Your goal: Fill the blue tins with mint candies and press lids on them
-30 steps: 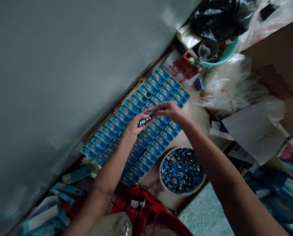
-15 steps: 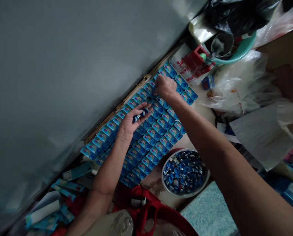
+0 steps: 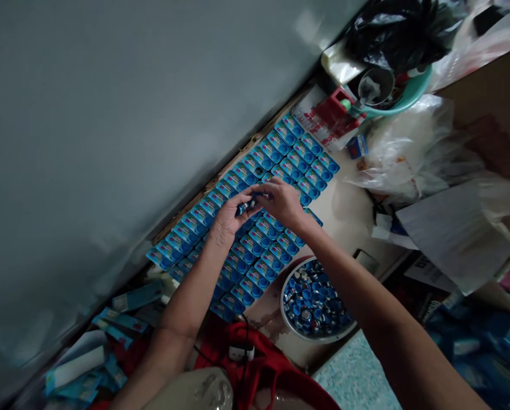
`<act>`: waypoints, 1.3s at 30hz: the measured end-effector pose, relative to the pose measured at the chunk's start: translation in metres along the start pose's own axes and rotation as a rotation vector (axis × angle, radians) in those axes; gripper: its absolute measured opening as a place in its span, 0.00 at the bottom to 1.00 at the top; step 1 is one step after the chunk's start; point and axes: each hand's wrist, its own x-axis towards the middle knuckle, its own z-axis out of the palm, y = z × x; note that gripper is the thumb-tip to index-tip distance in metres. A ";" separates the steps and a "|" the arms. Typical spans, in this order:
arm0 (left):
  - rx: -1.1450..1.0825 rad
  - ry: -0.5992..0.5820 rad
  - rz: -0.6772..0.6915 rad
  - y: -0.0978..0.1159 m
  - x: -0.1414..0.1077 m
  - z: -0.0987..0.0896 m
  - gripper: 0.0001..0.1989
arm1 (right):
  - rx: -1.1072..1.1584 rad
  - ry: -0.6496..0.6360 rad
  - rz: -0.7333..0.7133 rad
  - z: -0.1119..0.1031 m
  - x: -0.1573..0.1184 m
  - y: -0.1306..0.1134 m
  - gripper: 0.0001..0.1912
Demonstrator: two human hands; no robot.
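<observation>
My left hand (image 3: 233, 213) is cupped around several small round blue caps (image 3: 241, 208) with silvery sides. Over its fingertips, my right hand (image 3: 282, 200) pinches a blue cap (image 3: 268, 196); its fingers partly hide the cap. Beneath both hands lie rows of blue printed cards (image 3: 255, 245), most with a round blue piece at one end. One card in the row near the wall shows a dark round spot (image 3: 259, 171) there. A round metal bowl (image 3: 284, 319) full of loose blue and silvery caps stands below my right forearm.
A grey wall (image 3: 109, 114) runs along the cards' far side. At upper right are a red holder (image 3: 338, 108), a teal basin (image 3: 412, 97) and clear plastic bags (image 3: 417, 142). Blue card strips (image 3: 137, 296) are heaped at lower left. A speckled teal surface (image 3: 357, 370) lies below the bowl.
My right hand has come back from the upper rows of cards to the caps in my left hand. The left hand has stayed nearly in place.
</observation>
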 end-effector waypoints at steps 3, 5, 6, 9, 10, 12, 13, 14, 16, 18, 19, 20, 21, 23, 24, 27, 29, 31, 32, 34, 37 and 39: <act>-0.006 0.031 -0.041 -0.010 0.003 0.003 0.17 | 0.017 -0.025 0.032 0.008 -0.014 0.003 0.13; -0.033 0.038 -0.041 -0.011 0.003 0.005 0.15 | 0.038 0.008 0.064 0.008 -0.006 0.009 0.11; -0.047 0.031 -0.033 -0.011 0.002 0.006 0.14 | 0.049 0.037 0.081 0.007 0.002 0.012 0.10; -0.074 0.004 -0.004 -0.003 -0.004 0.007 0.15 | 0.024 0.137 0.123 0.001 0.035 0.018 0.10; -0.077 0.006 0.008 0.001 -0.005 0.007 0.15 | -0.010 0.151 0.127 0.001 0.047 0.019 0.10; -0.079 0.020 0.031 0.010 -0.008 0.006 0.13 | -0.100 0.125 0.131 0.001 0.070 0.019 0.08; -0.082 0.025 0.043 0.014 -0.008 0.005 0.12 | -0.149 0.094 0.142 0.002 0.080 0.019 0.08; -0.086 0.028 0.054 0.018 -0.008 0.003 0.11 | -0.197 0.055 0.158 0.003 0.089 0.020 0.07; -0.094 0.027 0.068 0.026 -0.006 0.000 0.11 | -0.271 -0.021 0.198 0.004 0.106 0.021 0.07; -0.105 0.034 0.084 0.033 -0.004 -0.002 0.11 | -0.306 -0.086 0.244 0.003 0.122 0.024 0.08; -0.107 0.040 0.090 0.036 -0.003 -0.004 0.11 | -0.312 -0.114 0.271 0.002 0.130 0.024 0.11; -0.106 0.048 0.094 0.039 -0.003 -0.004 0.11 | -0.314 -0.135 0.293 0.000 0.136 0.025 0.15; -0.099 0.059 0.096 0.040 -0.004 -0.004 0.11 | -0.317 -0.152 0.311 -0.001 0.141 0.024 0.19; -0.066 0.088 0.083 0.037 -0.010 -0.002 0.11 | -0.322 -0.156 0.325 -0.002 0.143 0.020 0.25; -0.042 0.103 0.066 0.031 -0.016 0.000 0.11 | -0.318 -0.142 0.318 -0.003 0.140 0.016 0.26; 0.041 0.113 -0.014 -0.008 -0.041 0.011 0.10 | -0.253 -0.060 0.267 -0.003 0.114 0.006 0.21; 0.122 0.042 -0.088 -0.052 -0.061 0.022 0.10 | -0.161 0.008 0.209 -0.008 0.083 0.005 0.16; 0.245 -0.085 -0.183 -0.101 -0.080 0.034 0.11 | -0.060 0.082 0.165 -0.020 0.040 0.014 0.13; 0.304 -0.127 -0.210 -0.123 -0.088 0.040 0.10 | -0.018 0.121 0.163 -0.030 0.015 0.023 0.11; 0.351 -0.141 -0.224 -0.154 -0.102 0.047 0.10 | 0.025 0.194 0.231 -0.055 -0.045 0.045 0.09; 0.465 -0.050 -0.050 -0.158 -0.114 0.029 0.14 | -0.074 0.307 0.510 -0.093 -0.155 0.079 0.09; 0.606 0.021 0.013 -0.146 -0.120 0.001 0.13 | -0.211 0.233 0.791 -0.104 -0.233 0.089 0.08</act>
